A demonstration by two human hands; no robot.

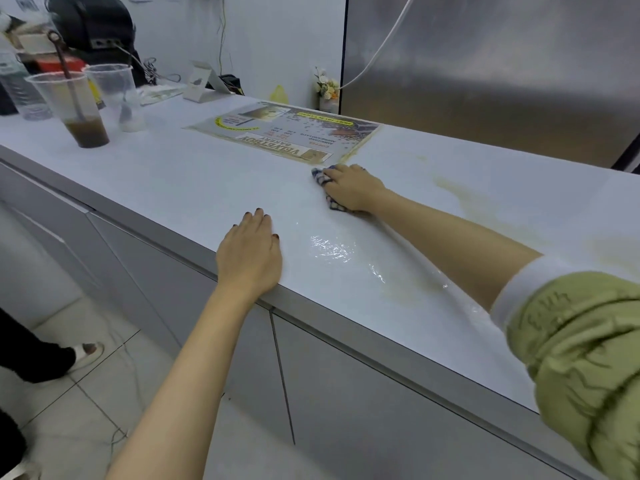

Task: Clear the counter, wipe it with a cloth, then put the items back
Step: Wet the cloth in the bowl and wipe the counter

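My right hand (353,187) presses a blue-and-white checked cloth (320,176) flat on the white counter (207,181), just in front of a laminated menu sheet (284,133). Most of the cloth is hidden under the hand. My left hand (249,254) rests palm down at the counter's front edge, fingers together, holding nothing. A wet sheen (336,251) lies between the two hands. Yellowish stains (460,192) mark the counter to the right of the cloth.
At the far left stand a plastic cup with brown drink and a straw (76,112), a second clear cup (117,95) and a bottle (20,88). A white card stand (204,81) and small flower vase (327,91) sit at the back. Another person's foot (83,355) is on the floor.
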